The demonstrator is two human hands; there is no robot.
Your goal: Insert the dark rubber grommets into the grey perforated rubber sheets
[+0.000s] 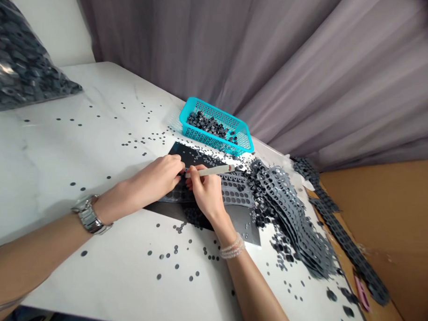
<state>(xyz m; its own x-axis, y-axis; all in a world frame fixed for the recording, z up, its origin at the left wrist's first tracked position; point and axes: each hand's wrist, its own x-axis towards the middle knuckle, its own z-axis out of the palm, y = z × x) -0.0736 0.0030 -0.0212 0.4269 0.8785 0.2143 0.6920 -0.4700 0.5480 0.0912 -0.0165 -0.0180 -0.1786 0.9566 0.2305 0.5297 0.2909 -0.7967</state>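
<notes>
My right hand (206, 189) is closed around a slim off-white stick-shaped tool (217, 170), whose handle points right; its working tip is hidden by my fingers. Just to the left, my left hand (165, 175) has its fingers curled together close to that tip. What they pinch, if anything, is too small to make out. Below both hands lies a grey perforated strip (238, 190) with rows of round holes, partly covered by my right hand. The strip rests on a black sheet (249, 227) sprinkled with small dark discs.
A turquoise basket (218, 140) holding small dark pieces stands behind my hands. Stacked grey perforated strips (296, 218) lie to the right beside loose black pieces. Top left is a clear bag (17, 59) of dark parts. A cardboard box (394, 210) and pink-handled tool (361, 291) are far right.
</notes>
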